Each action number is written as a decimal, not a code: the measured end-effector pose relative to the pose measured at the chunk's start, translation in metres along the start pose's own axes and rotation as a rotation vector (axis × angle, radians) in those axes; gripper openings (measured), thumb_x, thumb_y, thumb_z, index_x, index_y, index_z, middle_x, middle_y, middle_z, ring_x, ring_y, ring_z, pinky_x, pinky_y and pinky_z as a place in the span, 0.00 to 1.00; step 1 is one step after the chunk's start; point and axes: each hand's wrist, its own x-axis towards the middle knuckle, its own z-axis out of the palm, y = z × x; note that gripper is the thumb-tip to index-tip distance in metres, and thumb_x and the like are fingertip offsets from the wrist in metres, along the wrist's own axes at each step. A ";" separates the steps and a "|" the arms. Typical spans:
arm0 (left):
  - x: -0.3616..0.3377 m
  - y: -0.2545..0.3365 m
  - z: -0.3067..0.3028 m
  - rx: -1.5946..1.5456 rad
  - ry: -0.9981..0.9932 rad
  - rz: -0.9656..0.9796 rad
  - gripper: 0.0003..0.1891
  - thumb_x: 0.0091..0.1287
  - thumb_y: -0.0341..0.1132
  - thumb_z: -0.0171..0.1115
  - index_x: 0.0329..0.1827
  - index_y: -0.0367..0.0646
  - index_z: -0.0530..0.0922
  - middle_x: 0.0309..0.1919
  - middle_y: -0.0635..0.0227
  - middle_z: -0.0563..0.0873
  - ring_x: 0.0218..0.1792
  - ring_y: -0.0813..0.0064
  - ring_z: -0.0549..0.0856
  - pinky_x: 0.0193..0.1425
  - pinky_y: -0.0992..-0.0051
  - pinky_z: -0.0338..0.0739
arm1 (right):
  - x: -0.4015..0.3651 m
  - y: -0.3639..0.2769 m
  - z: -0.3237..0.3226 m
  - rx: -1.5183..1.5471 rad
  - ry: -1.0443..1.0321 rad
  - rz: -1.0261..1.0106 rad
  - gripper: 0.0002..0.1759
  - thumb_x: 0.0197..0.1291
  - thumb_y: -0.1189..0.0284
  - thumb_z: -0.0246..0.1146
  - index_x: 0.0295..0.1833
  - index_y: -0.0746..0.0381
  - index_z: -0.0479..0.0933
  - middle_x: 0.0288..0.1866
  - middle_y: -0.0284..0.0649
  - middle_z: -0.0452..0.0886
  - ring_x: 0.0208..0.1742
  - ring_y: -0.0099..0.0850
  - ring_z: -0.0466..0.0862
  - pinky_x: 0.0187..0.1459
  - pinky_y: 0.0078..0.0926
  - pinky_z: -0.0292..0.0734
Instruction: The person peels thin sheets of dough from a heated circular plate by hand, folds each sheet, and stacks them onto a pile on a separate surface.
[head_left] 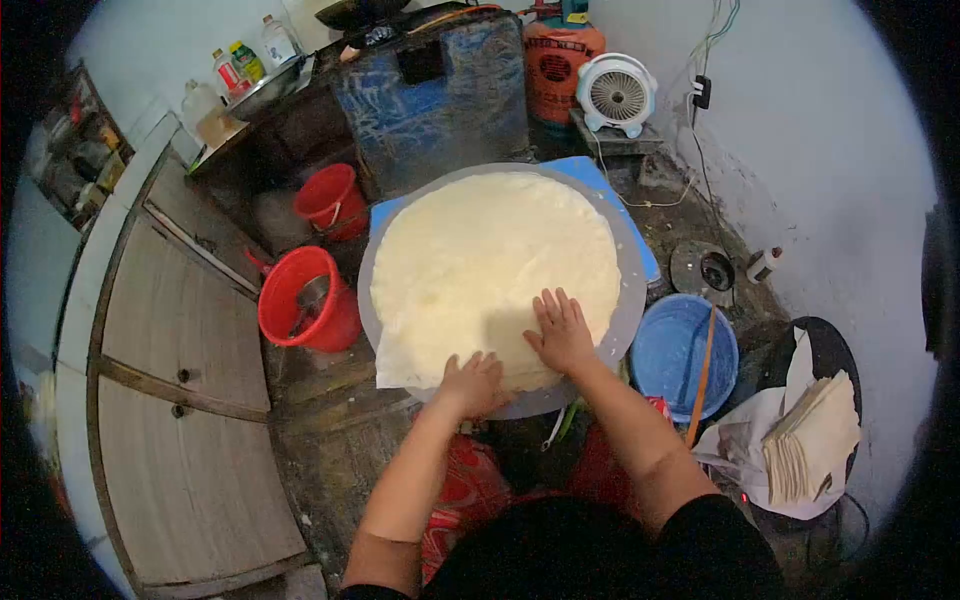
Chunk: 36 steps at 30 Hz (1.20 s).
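Observation:
A large, thin, pale yellow sheet of dough [480,240] covers most of a round grey board [632,290]. Near the board's front edge, my left hand [475,385] lies on the dough with its fingers spread. My right hand [562,332] rests flat on the dough further right, fingers apart and pointing away from me. Neither hand holds anything. At the front left, a whitish corner [395,362] of the sheet hangs out past the board's rim. Under the board, parts of a blue surface [615,190] show.
Two red buckets [325,302] stand on the floor at the left. To the right are a blue basin [680,350] with a stick [706,365] across it and stacked folded sheets [810,440]. Behind stand a blue stove [435,100], a gas cylinder [556,70] and a fan [617,93].

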 end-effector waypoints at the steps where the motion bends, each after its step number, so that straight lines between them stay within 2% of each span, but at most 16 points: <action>1: -0.011 -0.006 -0.009 -0.051 -0.016 -0.075 0.40 0.60 0.63 0.46 0.68 0.44 0.57 0.71 0.61 0.50 0.71 0.62 0.47 0.67 0.46 0.45 | 0.000 -0.002 0.001 0.010 -0.035 0.012 0.35 0.60 0.51 0.48 0.67 0.62 0.57 0.70 0.44 0.54 0.71 0.42 0.49 0.69 0.43 0.42; 3: -0.043 -0.025 -0.001 -0.224 0.509 -0.210 0.37 0.59 0.60 0.50 0.66 0.46 0.61 0.67 0.56 0.58 0.71 0.59 0.48 0.68 0.48 0.42 | -0.004 -0.007 -0.002 0.059 0.019 0.002 0.33 0.61 0.53 0.49 0.66 0.61 0.58 0.69 0.43 0.54 0.71 0.41 0.48 0.69 0.45 0.40; 6: -0.054 -0.063 0.047 -0.273 0.760 -0.677 0.41 0.55 0.58 0.59 0.65 0.39 0.61 0.67 0.48 0.57 0.70 0.59 0.50 0.68 0.53 0.45 | -0.002 -0.012 -0.007 -0.198 0.012 -0.027 0.30 0.63 0.54 0.44 0.67 0.57 0.59 0.70 0.40 0.55 0.72 0.38 0.48 0.70 0.43 0.38; 8: -0.022 -0.125 0.135 -0.842 1.225 -0.886 0.38 0.50 0.51 0.68 0.57 0.32 0.67 0.56 0.46 0.70 0.58 0.60 0.71 0.57 0.61 0.66 | -0.003 -0.023 -0.015 -0.051 0.036 -0.122 0.29 0.63 0.55 0.45 0.66 0.56 0.59 0.70 0.40 0.54 0.72 0.39 0.49 0.69 0.43 0.39; 9: -0.032 -0.116 0.121 -0.838 1.227 -0.891 0.38 0.50 0.51 0.68 0.57 0.32 0.67 0.56 0.46 0.70 0.58 0.60 0.71 0.57 0.61 0.66 | -0.002 -0.029 -0.019 0.088 0.062 -0.210 0.28 0.63 0.57 0.47 0.66 0.55 0.59 0.70 0.41 0.54 0.71 0.39 0.49 0.69 0.43 0.40; 11: -0.059 -0.085 0.076 -1.850 0.959 -0.857 0.25 0.50 0.43 0.71 0.43 0.32 0.73 0.37 0.59 0.81 0.36 0.69 0.80 0.34 0.73 0.73 | -0.010 -0.037 -0.014 0.038 0.014 -0.234 0.28 0.64 0.57 0.44 0.68 0.52 0.56 0.70 0.40 0.54 0.72 0.38 0.50 0.69 0.42 0.41; 12: -0.054 -0.087 0.081 -1.859 1.012 -0.816 0.14 0.53 0.38 0.68 0.32 0.39 0.74 0.22 0.70 0.78 0.19 0.79 0.75 0.18 0.80 0.65 | -0.013 -0.039 -0.008 0.042 -0.033 -0.224 0.28 0.64 0.56 0.43 0.68 0.52 0.56 0.71 0.40 0.53 0.72 0.38 0.50 0.70 0.42 0.41; 15: -0.055 -0.094 0.081 -2.005 0.998 -0.779 0.10 0.55 0.34 0.66 0.31 0.38 0.75 0.21 0.70 0.78 0.17 0.80 0.74 0.16 0.81 0.64 | -0.014 -0.035 0.003 0.057 -0.085 -0.206 0.27 0.65 0.55 0.39 0.68 0.51 0.56 0.72 0.39 0.51 0.72 0.37 0.49 0.70 0.41 0.41; 19: -0.048 -0.066 0.028 -1.883 1.214 -0.601 0.06 0.58 0.30 0.61 0.32 0.36 0.76 0.21 0.69 0.79 0.15 0.82 0.73 0.16 0.83 0.67 | -0.010 -0.026 0.003 0.058 0.042 -0.245 0.29 0.63 0.52 0.44 0.66 0.54 0.60 0.68 0.41 0.60 0.67 0.38 0.61 0.66 0.43 0.51; 21: -0.041 -0.018 -0.029 -1.639 1.209 -0.435 0.07 0.58 0.31 0.61 0.35 0.35 0.77 0.24 0.67 0.81 0.19 0.81 0.77 0.20 0.82 0.69 | 0.001 -0.014 -0.007 1.209 -0.229 -0.020 0.30 0.62 0.50 0.48 0.63 0.57 0.64 0.58 0.39 0.72 0.56 0.34 0.72 0.56 0.36 0.67; 27: 0.026 0.037 -0.027 -1.133 0.945 -0.215 0.12 0.56 0.37 0.62 0.34 0.35 0.78 0.25 0.61 0.82 0.26 0.74 0.80 0.32 0.76 0.73 | 0.018 0.011 -0.066 1.722 -0.376 0.747 0.26 0.60 0.53 0.54 0.55 0.61 0.69 0.49 0.43 0.75 0.48 0.30 0.76 0.45 0.27 0.72; 29: 0.035 0.052 -0.024 -1.001 0.706 -0.034 0.13 0.55 0.39 0.62 0.36 0.36 0.80 0.29 0.55 0.82 0.30 0.67 0.82 0.37 0.72 0.75 | 0.019 0.022 -0.045 1.700 -0.402 0.796 0.29 0.56 0.59 0.61 0.58 0.66 0.66 0.49 0.48 0.75 0.44 0.32 0.78 0.37 0.26 0.76; 31: 0.043 0.046 -0.015 -0.965 0.684 -0.019 0.15 0.56 0.39 0.61 0.38 0.35 0.79 0.32 0.54 0.82 0.32 0.65 0.82 0.38 0.70 0.75 | 0.011 0.025 -0.018 1.145 -0.287 0.526 0.34 0.51 0.65 0.65 0.61 0.69 0.62 0.49 0.50 0.74 0.38 0.35 0.80 0.30 0.26 0.77; 33: 0.036 0.038 -0.025 -0.854 0.561 -0.128 0.18 0.60 0.40 0.57 0.46 0.35 0.77 0.44 0.52 0.80 0.40 0.56 0.81 0.46 0.67 0.74 | 0.008 0.028 -0.010 1.051 -0.272 0.488 0.39 0.45 0.70 0.68 0.62 0.71 0.60 0.47 0.52 0.75 0.35 0.35 0.80 0.27 0.27 0.79; 35: 0.051 0.015 -0.004 -0.344 0.936 -0.017 0.19 0.61 0.40 0.55 0.52 0.39 0.74 0.52 0.53 0.76 0.51 0.51 0.74 0.53 0.60 0.69 | 0.005 0.023 -0.026 1.047 -0.301 0.502 0.39 0.43 0.70 0.68 0.61 0.71 0.60 0.45 0.52 0.76 0.36 0.32 0.81 0.27 0.27 0.79; 36: 0.049 0.015 -0.005 -0.232 0.777 -0.111 0.26 0.65 0.48 0.49 0.63 0.47 0.65 0.64 0.55 0.65 0.65 0.49 0.59 0.62 0.51 0.57 | 0.002 0.021 -0.036 1.011 -0.300 0.490 0.40 0.43 0.66 0.68 0.62 0.70 0.60 0.44 0.53 0.77 0.39 0.35 0.81 0.34 0.31 0.79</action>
